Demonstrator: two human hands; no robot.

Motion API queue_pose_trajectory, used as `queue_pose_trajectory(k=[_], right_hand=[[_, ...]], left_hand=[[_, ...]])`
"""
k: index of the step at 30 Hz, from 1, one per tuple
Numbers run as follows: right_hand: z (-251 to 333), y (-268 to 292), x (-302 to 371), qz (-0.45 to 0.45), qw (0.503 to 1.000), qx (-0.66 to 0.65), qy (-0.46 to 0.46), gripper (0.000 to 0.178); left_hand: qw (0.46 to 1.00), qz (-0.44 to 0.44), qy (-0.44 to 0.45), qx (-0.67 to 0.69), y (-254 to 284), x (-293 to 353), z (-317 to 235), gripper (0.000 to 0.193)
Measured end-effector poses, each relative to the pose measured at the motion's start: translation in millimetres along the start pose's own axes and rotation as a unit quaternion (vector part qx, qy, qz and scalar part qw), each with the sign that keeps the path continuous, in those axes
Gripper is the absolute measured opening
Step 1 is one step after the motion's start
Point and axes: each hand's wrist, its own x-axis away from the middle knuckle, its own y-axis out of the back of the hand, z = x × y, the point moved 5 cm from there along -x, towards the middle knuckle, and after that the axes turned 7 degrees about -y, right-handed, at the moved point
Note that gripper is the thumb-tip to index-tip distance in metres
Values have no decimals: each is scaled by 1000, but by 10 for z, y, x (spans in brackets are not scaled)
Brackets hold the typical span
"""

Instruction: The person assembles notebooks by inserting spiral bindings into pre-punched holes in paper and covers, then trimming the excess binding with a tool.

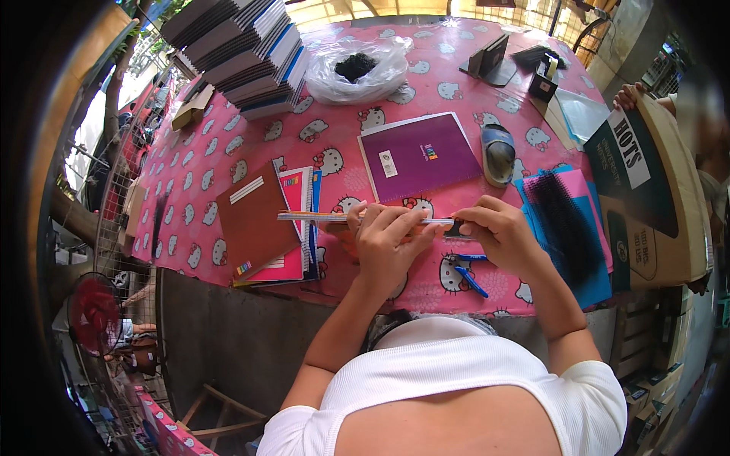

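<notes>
Edge-on above the table, a thin notebook with striped page edges is gripped by my left hand, fingers wrapped round its middle. My right hand is closed in a pinch at its right end; whatever lies between those fingertips is too small to make out. Just below sits a pair of blue-handled pliers. Beyond my hands lies a purple notebook, with a slipper to its right. Black spiral coils rest on blue and pink sheets right of my right hand. Left of my hands is a pile topped by a brown notebook.
A tall notebook stack stands at the back left, beside a plastic bag of black coils. Far right are a tape dispenser and a cardboard box; another person's hand touches the box.
</notes>
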Motion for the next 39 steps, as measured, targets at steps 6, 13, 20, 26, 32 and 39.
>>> queue_pose_trajectory(k=[6, 13, 20, 26, 32, 39], right_hand=[[-41, 35, -60, -31, 998, 17, 61, 23], [78, -11, -57, -41, 995, 85, 35, 34], [305, -137, -90, -90, 986, 115, 82, 11], [302, -195, -79, -94, 985, 137, 54, 8], [361, -242, -89, -57, 988, 136, 47, 13], [391, -236, -92, -36, 987, 139, 69, 11]], left_hand=[[1000, 19, 20, -14, -36, -60, -20, 22], [1000, 12, 6, 11, 60, -61, 19, 24], [1000, 0, 23, 4, 59, 20, 13, 22], [1000, -20, 20, 0, 46, 101, -3, 25], [999, -31, 28, 7, 86, 123, -16, 29], [999, -25, 23, 30, 109, 189, -40, 24]])
